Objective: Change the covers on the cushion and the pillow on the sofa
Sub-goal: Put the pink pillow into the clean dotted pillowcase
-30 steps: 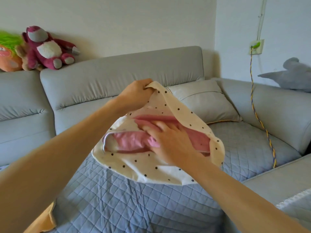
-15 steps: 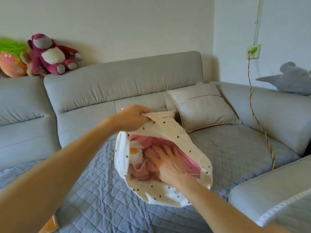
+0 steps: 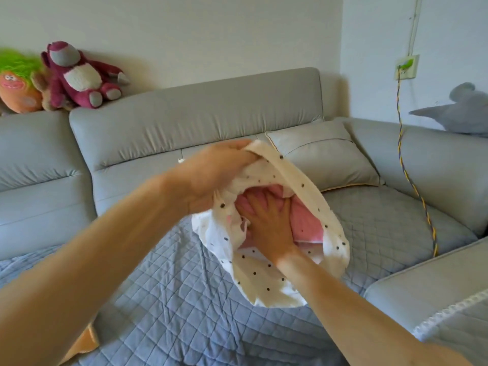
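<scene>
The right hand [image 3: 269, 225] lies flat inside the mouth of the dotted cover [image 3: 264, 281]. Its fingers are straight and spread, pressing on the pink cushion [image 3: 306, 223] and holding nothing. The left hand [image 3: 214, 170] is curled round the cover's upper rim and grips a bunch of the cream cloth; that arm is blurred.

The cover serves as a bag, and the pink cushion is its only visible content. The cushion is mostly inside, with its near face bare in the opening and the right wrist crossing the lower flap.

Half a second ago the left hand held the rim lower, below the seam of the backrest. Now it is raised against the backrest padding. The white and orange patch seen then at the left of the opening is now out of sight.

The mouth faces up and towards the camera. It forms a long oval whose axis runs from the gripped rim at upper left down to the lower right. The cover hangs over the blue-grey quilted mat [image 3: 184, 299] on the seat of the grey sofa [image 3: 198, 117]; whether its lower edge touches the mat cannot be told.

Just behind it, in the sofa's corner, a grey pillow [image 3: 322, 157] leans on the backrest. A magenta plush bear [image 3: 76, 77] and a green-haired toy [image 3: 18, 85] sit on top of the backrest at left. A grey plush [image 3: 464, 109] is at right, near a braided cable [image 3: 412, 180] hanging from a wall socket [image 3: 406, 66].
</scene>
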